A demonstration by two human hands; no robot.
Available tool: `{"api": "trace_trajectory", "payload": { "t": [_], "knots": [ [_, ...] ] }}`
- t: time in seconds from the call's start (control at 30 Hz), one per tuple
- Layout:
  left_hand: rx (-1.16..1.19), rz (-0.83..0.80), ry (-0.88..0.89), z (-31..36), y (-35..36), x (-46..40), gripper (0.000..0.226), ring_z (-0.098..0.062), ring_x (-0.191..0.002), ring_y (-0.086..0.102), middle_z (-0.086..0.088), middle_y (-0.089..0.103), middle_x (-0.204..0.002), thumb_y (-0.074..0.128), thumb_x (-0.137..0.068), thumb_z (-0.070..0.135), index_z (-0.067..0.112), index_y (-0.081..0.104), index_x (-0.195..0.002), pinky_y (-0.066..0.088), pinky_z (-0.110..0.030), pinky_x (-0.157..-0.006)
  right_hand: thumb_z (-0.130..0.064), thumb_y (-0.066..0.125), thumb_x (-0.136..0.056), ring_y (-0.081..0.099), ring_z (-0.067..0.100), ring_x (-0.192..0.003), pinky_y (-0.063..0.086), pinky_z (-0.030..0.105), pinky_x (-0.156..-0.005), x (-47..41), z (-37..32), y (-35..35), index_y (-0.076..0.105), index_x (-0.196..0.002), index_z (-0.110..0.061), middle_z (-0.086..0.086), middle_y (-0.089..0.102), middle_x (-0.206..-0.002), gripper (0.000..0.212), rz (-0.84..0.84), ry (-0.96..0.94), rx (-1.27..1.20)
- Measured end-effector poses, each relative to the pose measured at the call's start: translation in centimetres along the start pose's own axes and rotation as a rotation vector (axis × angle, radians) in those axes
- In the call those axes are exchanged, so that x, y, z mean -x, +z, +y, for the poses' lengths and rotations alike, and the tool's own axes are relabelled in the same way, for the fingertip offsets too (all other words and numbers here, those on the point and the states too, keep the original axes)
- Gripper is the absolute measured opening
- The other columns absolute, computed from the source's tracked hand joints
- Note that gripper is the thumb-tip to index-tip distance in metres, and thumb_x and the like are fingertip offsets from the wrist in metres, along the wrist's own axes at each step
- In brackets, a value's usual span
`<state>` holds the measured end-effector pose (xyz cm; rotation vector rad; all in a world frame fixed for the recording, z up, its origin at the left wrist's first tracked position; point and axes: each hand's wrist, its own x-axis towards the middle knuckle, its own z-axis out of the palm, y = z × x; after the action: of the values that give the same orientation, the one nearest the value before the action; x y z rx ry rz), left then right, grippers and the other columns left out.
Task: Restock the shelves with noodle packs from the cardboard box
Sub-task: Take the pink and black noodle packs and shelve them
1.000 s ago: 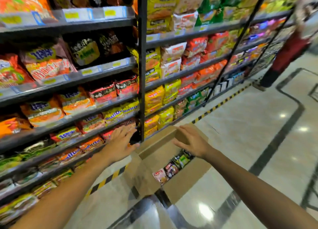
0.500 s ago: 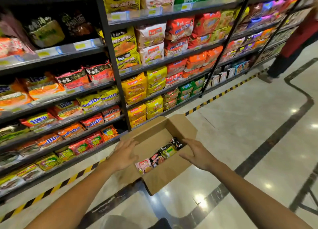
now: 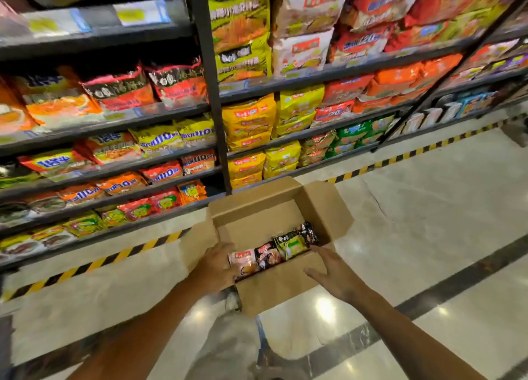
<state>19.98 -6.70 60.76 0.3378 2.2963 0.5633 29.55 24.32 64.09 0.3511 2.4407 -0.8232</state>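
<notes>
While the box (image 3: 274,285) sits open on the floor (image 3: 428,222) just in front of the shelves (image 3: 160,114), the step in hand is judged to be the taking of the first packs. The left hand (image 3: 215,265) is reached over the left wall of the box, and its fingers are laid against the pale pack (image 3: 243,261) at the left end of the row; whether they are curled round it cannot be told, as the fingertips are hidden behind the pack and the frame is blurred. The right hand (image 3: 328,268) is held spread and flat, fingers straight, touching or just above the near right edge of the box, and nothing is pinched by it. For a clean pick, the box would best be steadied with the right hand while the end pack is lifted straight up by its top seam, so that its neighbours are not dragged out. The packs (image 3: 274,249) are seen as a short row standing on edge along the near wall: a pale one, a dark one, a yellow-green one, a black one. The rest of the box appears bare, with its flaps folded outward. The packs are judged light, crinkly and easily crushed, so a gentle grip is advised. The lower shelves are already well filled; a gap is seen near the upright (image 3: 211,94) on the lowest shelf.
</notes>
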Motion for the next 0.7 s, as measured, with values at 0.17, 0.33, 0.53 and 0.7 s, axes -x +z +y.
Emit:
{"api": "trace_trajectory", "payload": {
  "t": [0.17,0.33,0.53,0.7],
  "knots": [
    [0.057,-0.094,-0.081,-1.2,1.4,-7.6,0.06,-0.028,-0.136,0.044,-0.014,0.044,-0.149,0.061,-0.096,0.031,0.009,0.038,-0.147,0.035,-0.025,-0.105,-0.049,0.055,-0.096,0.035,0.018,-0.142,0.028,0.026,-0.113,-7.1,2.6,1.4,0.034,-0.153,-0.018,0.003,0.041,-0.154,0.069,-0.092,0.049,0.012],
    [0.193,-0.074,-0.2,-2.2,2.7,-14.8,0.054,-0.027,-0.132,0.049,-0.013,0.049,-0.144,0.064,-0.095,0.021,0.009,0.043,-0.144,0.036,-0.022,-0.102,-0.044,0.059,-0.095,0.039,0.02,-0.14,0.031,0.027,-0.111,-15.4,5.1,3.3,0.036,-0.151,-0.016,0.005,0.044,-0.151,0.066,-0.178,0.102,0.007],
    [0.358,-0.038,-0.383,-6.8,9.9,-25.2,0.053,-0.019,-0.129,0.049,-0.009,0.05,-0.145,0.063,-0.096,0.023,0.011,0.044,-0.144,0.034,-0.014,-0.091,-0.041,0.063,-0.094,0.04,0.019,-0.14,0.035,0.029,-0.11,-27.8,9.9,9.1,0.038,-0.15,-0.018,0.003,0.045,-0.151,0.065,-0.273,0.1,-0.057],
    [0.521,-0.101,-0.548,-12.4,20.6,-34.2,0.067,-0.023,-0.134,0.047,-0.001,0.043,-0.153,0.061,-0.087,0.049,0.03,0.038,-0.148,0.044,-0.037,-0.107,-0.063,0.053,-0.083,0.045,0.018,-0.136,0.044,0.042,-0.107,-36.5,16.0,16.9,0.041,-0.148,-0.028,-0.002,0.047,-0.148,0.075,-0.383,0.099,-0.108]
  ]
}}
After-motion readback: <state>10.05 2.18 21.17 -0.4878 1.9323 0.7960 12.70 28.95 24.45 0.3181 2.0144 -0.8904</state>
